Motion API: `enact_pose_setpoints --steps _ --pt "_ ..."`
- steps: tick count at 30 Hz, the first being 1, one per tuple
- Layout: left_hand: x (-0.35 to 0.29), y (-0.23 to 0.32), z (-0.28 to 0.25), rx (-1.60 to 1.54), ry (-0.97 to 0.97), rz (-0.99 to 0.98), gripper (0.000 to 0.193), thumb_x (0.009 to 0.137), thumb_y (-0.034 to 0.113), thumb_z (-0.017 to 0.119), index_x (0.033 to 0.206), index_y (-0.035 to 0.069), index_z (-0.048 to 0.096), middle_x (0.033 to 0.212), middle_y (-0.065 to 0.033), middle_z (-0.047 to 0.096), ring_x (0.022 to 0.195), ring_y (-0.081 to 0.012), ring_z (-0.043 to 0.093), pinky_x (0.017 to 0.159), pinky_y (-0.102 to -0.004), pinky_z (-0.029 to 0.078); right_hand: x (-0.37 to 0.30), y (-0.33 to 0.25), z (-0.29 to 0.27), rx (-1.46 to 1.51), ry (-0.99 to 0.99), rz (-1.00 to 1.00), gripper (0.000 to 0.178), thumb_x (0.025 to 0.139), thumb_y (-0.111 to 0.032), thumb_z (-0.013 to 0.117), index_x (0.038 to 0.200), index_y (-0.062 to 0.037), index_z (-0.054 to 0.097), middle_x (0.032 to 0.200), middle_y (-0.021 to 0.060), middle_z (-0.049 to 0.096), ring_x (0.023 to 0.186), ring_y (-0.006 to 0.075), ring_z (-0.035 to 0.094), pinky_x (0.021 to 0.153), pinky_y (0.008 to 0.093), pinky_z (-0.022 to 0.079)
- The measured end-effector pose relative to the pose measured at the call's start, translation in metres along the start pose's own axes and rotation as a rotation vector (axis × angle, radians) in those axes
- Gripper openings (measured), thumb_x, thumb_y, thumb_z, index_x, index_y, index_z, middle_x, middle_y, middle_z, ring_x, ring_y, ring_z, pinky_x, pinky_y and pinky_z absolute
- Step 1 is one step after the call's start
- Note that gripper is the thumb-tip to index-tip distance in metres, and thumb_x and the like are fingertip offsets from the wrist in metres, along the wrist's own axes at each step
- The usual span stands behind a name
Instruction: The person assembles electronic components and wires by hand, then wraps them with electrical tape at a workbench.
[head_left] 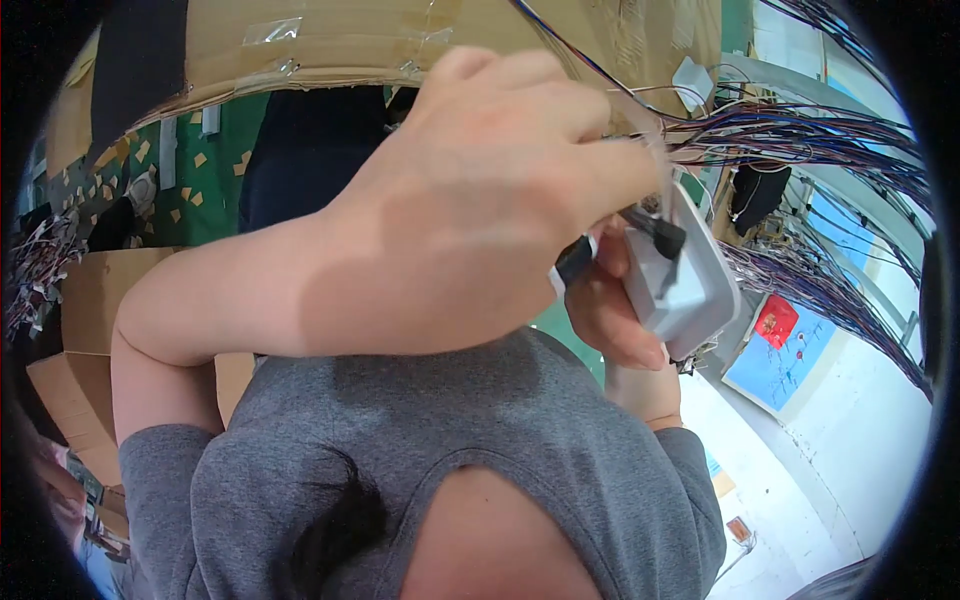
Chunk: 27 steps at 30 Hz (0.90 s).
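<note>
My left hand (500, 190) reaches across the middle of the view, close to the camera, with its back facing up. Its fingers bend down towards a white plastic housing (700, 290), and the fingertips are mostly hidden. Below and to the right, my right hand (610, 310) grips that shallow, tray-like housing, which is tilted. A small black plug (668, 238) on a short dark lead lies over the housing, just beneath the left fingers. Next to the right fingers is a small black-and-white piece (573, 265), partly covered by my left hand.
Thick bundles of thin coloured wires (800, 135) hang at the right. Ahead is a cardboard-covered surface (350, 40) with bits of clear tape. Open cardboard boxes (90, 310) stand at the left. Cardboard scraps (195, 198) litter the green floor. A blue-and-red picture sheet (780, 350) lies at right.
</note>
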<state>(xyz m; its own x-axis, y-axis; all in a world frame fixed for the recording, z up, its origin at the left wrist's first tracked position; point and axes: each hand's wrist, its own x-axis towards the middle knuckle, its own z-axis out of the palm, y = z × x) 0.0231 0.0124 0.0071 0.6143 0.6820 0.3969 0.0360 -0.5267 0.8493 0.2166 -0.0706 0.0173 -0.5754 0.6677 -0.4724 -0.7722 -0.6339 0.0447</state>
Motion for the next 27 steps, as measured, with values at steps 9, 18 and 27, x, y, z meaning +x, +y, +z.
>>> enact_pose_setpoints --steps 9,18,27 --pt "-0.001 -0.034 0.009 -0.414 -0.032 0.255 0.010 0.077 0.012 0.057 0.081 0.003 0.055 0.090 -0.0127 0.047 0.082 -0.0233 0.050 0.082 -0.0354 0.039 0.007 -0.001 -0.006 -0.098 -0.288 0.043 0.066 0.089 -0.049 0.033 0.128 0.0044 0.036 0.077 0.0234 0.057 0.033 0.0267 0.045 0.026 0.0336 0.034" --pt "-0.012 -0.027 0.013 -0.648 -0.111 -0.064 0.017 0.078 0.014 0.056 0.082 0.000 0.047 0.088 -0.0106 0.045 0.083 -0.0199 0.044 0.079 -0.0285 0.036 0.003 0.006 0.023 -0.021 0.453 -0.114 0.061 0.088 -0.048 0.036 0.124 0.0013 0.041 0.086 0.0238 0.057 0.049 0.0286 0.053 0.036 0.0348 0.041" --pt "-0.013 -0.016 0.014 -0.514 -0.071 -0.060 0.019 0.077 0.012 0.061 0.079 0.000 0.046 0.083 -0.0098 0.048 0.075 -0.0186 0.046 0.067 -0.0273 0.037 0.001 0.006 0.006 -0.128 0.199 -0.272 0.056 0.086 -0.047 0.043 0.115 0.0009 0.048 0.104 0.0214 0.057 0.081 0.0301 0.062 0.063 0.0373 0.052"
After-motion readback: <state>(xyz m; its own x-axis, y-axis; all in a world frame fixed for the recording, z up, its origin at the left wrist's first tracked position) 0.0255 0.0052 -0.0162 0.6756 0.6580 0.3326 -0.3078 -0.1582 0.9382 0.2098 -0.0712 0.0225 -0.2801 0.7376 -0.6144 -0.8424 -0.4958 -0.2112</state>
